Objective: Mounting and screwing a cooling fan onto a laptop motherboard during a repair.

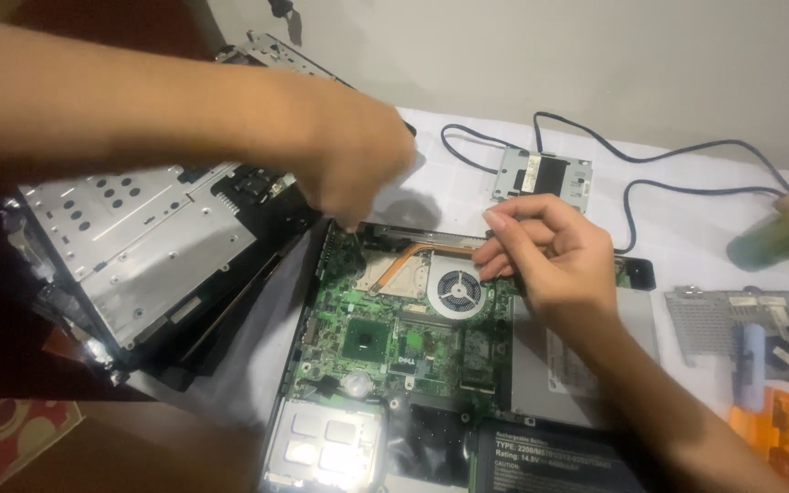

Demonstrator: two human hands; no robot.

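A detached silver laptop panel (130, 246) lies at the left, partly cut off by shadow. The left hand (353, 160), blurred, hovers above the opened laptop's green motherboard (385, 342); its grip cannot be made out. The right hand (541, 251) rests fingertips pressed together beside the round fan (458, 292). White tabletop (687, 219) lies open beyond.

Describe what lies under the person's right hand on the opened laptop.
Beneath the right hand lie the round cooling fan and a copper heat pipe on the green motherboard. The hand covers the fan's upper right edge, and whatever its fingertips grip cannot be seen.
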